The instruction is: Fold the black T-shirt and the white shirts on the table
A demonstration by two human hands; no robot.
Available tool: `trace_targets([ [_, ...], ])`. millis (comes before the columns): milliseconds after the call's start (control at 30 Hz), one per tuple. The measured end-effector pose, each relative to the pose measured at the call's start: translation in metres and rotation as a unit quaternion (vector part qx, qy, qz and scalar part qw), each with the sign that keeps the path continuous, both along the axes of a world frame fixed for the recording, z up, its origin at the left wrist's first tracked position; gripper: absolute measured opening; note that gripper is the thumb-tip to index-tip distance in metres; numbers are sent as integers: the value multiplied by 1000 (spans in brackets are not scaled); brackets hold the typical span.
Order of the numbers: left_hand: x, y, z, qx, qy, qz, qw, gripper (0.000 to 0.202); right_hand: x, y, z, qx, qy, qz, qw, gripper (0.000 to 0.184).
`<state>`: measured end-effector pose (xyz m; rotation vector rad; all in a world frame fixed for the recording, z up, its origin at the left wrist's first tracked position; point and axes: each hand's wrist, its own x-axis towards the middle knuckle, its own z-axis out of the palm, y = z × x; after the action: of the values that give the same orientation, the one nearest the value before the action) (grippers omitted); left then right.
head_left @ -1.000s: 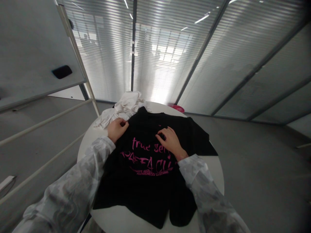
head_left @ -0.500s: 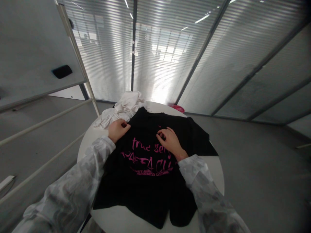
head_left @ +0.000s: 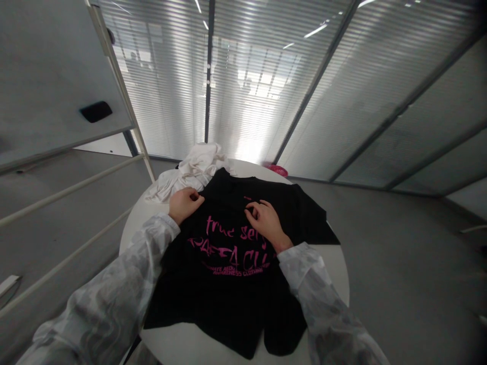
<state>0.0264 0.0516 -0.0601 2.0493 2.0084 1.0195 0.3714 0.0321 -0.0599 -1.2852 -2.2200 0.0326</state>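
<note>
A black T-shirt (head_left: pixel 236 309) with pink lettering is spread over a round white table (head_left: pixel 171 334), its collar towards the far side. At the shirt's left edge, below the shoulder, my left hand (head_left: pixel 185 204) is closed, thumb and forefinger together at the cloth. My right hand (head_left: pixel 264 220) is over the chest, just above the large lettering and partly covering it. Its fingers are loosely bent, with a small gap between thumb and forefinger. No fold of cloth shows in that gap. A sleeve stretches out at the right, overhanging the table edge.
Crumpled white cloth (head_left: pixel 190 170) is heaped at the table's far left. Behind the far rim a pink meshed object (head_left: pixel 278 170) shows in part. A whiteboard frame (head_left: pixel 139 137) stands at the left. Glass panels with blinds (head_left: pixel 243 76) rise beyond the table.
Both hands hold almost the same place. The view has shifted slightly, and the small pink print near the collar shows more clearly above my right hand.
</note>
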Motion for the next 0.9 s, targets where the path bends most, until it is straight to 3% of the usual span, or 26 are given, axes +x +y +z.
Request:
trace_targets([
  [233, 0, 1, 1, -12, 4, 7, 1000, 25, 2, 1, -2, 25, -30, -10, 999, 11],
  [433, 0, 0, 2, -12, 18, 0, 1000, 27, 8, 5, -13, 37, -40, -39, 998, 33],
  [700, 0, -1, 1, 5, 19, -1, 1000, 25, 8, 7, -14, 41, -4, 16, 999, 12],
  [900, 9, 1, 22, 46, 35, 10, 998, 26, 4, -2, -2, 65, 20, 37, 997, 12],
])
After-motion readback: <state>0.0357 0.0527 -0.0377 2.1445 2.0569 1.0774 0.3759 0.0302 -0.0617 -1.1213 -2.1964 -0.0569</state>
